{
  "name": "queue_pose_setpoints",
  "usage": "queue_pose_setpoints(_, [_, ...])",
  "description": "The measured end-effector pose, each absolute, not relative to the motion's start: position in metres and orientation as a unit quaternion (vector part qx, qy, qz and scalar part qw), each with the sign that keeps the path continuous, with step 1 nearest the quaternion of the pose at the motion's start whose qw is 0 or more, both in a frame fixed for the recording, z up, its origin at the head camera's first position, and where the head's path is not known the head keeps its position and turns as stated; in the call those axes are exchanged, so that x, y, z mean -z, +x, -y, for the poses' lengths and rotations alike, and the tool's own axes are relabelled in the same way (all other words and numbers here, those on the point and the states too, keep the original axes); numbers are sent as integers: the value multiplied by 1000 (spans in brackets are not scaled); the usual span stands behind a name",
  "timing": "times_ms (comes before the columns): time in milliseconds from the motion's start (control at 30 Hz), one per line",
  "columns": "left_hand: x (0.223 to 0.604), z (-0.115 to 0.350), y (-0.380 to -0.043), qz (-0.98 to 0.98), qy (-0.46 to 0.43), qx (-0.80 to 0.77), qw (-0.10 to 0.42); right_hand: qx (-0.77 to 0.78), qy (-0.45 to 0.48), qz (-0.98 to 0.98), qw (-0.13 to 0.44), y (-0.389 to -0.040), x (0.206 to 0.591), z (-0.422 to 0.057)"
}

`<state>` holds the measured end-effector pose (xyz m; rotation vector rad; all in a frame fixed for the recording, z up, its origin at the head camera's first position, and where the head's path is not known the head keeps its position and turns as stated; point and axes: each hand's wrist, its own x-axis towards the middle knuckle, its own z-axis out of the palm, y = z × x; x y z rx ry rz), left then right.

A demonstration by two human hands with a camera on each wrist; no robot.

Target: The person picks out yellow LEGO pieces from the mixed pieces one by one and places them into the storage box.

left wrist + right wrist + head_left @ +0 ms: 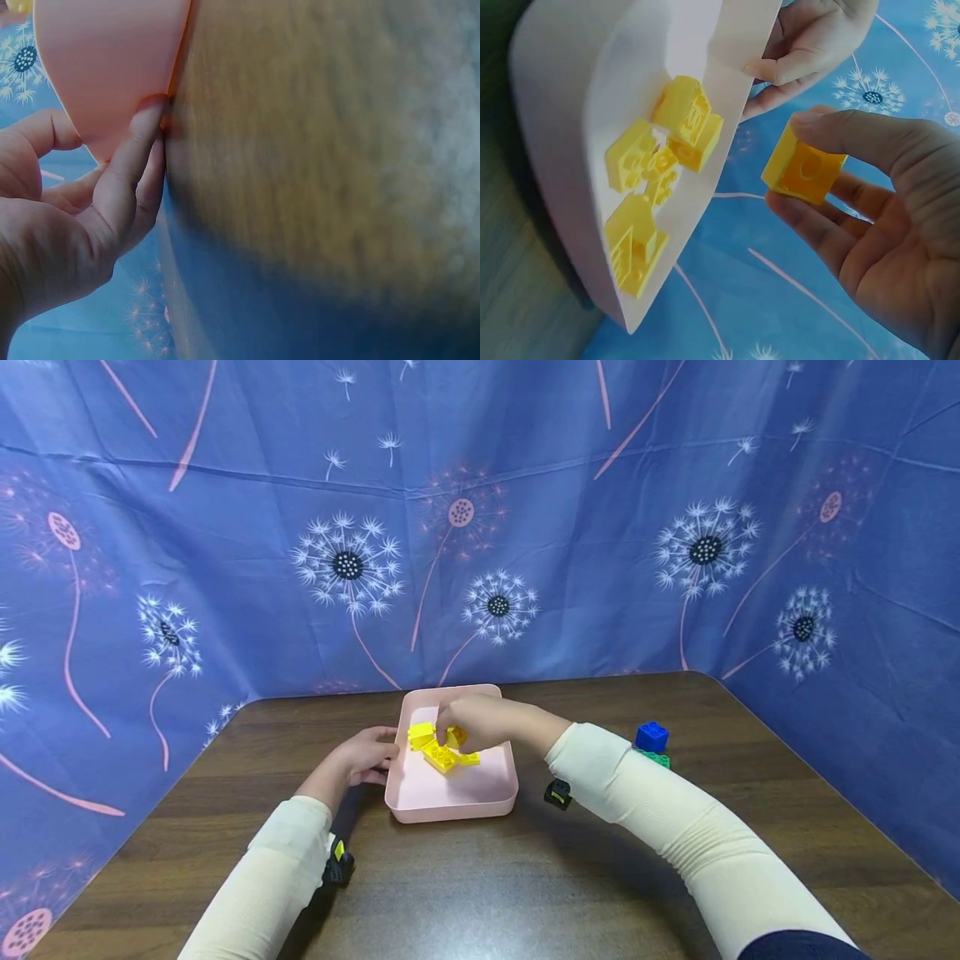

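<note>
A pink tray point(450, 792) sits on the table, holding several yellow toy building bricks point(441, 757). At its left side my left hand point(366, 755) grips the wall; the left wrist view shows the thumb at the rim and other fingers low against the outside of the tray point(112, 67). My right hand point(480, 720) reaches over the tray from the right. Between its thumb and fingers it pinches a hollow yellow brick point(804, 169), raised beside the pile of yellow bricks point(634, 154) in the right wrist view.
To the right, a blue brick point(652, 737) and a green brick point(657, 759) lie on the brown wooden table point(600, 893), near my right sleeve. Behind the table hangs a blue cloth point(570, 527) with a dandelion print.
</note>
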<state>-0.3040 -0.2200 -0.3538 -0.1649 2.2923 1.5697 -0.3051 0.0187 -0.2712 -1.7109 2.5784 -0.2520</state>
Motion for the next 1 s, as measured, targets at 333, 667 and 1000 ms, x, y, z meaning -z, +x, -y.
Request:
queue_pose_setpoints(333, [353,221,-304,-800,-44,-569,184,68,-543,-836,38,-317,278,17])
queue_pose_setpoints(667, [351,223,-303,-792,-33,-578,192,70,-514,-850,89,-320,288,43])
queue_pose_setpoints(1000, [354,225,-304,-791,-28,-581,189,61,-503,-851,135,-314,298,53])
